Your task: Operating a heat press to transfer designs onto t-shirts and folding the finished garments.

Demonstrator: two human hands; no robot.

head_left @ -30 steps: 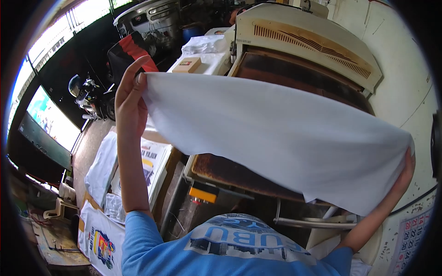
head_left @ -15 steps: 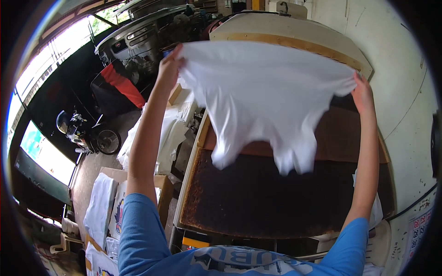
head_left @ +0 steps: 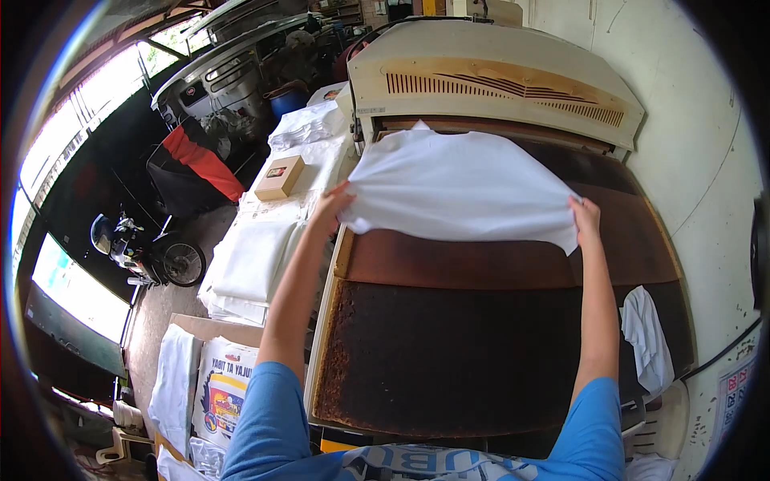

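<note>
A white T-shirt [head_left: 465, 184] is stretched wide above the dark brown belt [head_left: 457, 353] of a large machine. My left hand [head_left: 334, 207] grips its near left corner, and my right hand [head_left: 585, 220] pinches the near right corner. Between my hands the cloth is pulled almost flat, its far edge reaching toward the machine's beige hood [head_left: 497, 68]. Whether the far part of the shirt rests on the belt, I cannot tell.
Left of the belt, stacked white cloths [head_left: 257, 260] lie beside a small tan box [head_left: 281, 178]. A box with printed white shirts [head_left: 218, 393] stands nearer me. A white cloth [head_left: 648, 341] hangs at the belt's right edge. A motorcycle [head_left: 152, 248] is parked farther left.
Both hands have come down and nearer me. The shirt was raised and hanging in folds; now it spreads out low over the belt, away from me.
</note>
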